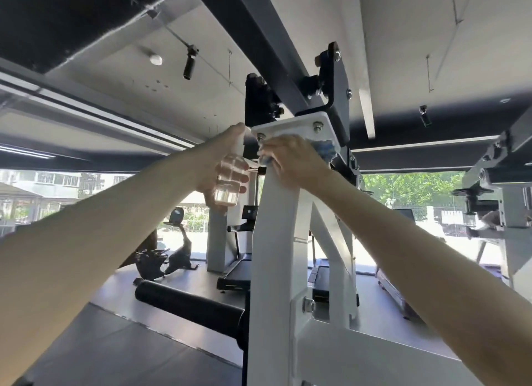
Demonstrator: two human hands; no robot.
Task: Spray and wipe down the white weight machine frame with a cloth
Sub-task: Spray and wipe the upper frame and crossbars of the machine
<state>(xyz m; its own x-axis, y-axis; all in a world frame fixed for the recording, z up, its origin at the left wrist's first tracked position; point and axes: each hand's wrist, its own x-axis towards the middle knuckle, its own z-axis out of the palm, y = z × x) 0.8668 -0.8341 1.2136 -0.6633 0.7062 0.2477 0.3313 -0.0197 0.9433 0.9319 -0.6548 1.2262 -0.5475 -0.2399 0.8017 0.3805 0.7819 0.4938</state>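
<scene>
Clear liquid (226,197) is seen low in a transparent plastic spray bottle (229,181) gripped by the left hand (214,158). A blue-white cloth (324,149) is clutched by the right hand (293,161) against the top of the white metal frame (276,241).

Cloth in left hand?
No, the right hand holds the blue cloth on the white frame; the left hand grips the clear spray bottle.

Floor (109,345): grey, smooth, catching window light at its far end. Standing on it: a black exercise bike (180,250) at far left, a grey pillar (216,241), a treadmill (237,273) beside it and a second treadmill (319,285) showing behind the white weight machine frame (276,270), whose foot is sitting out of view.
</scene>
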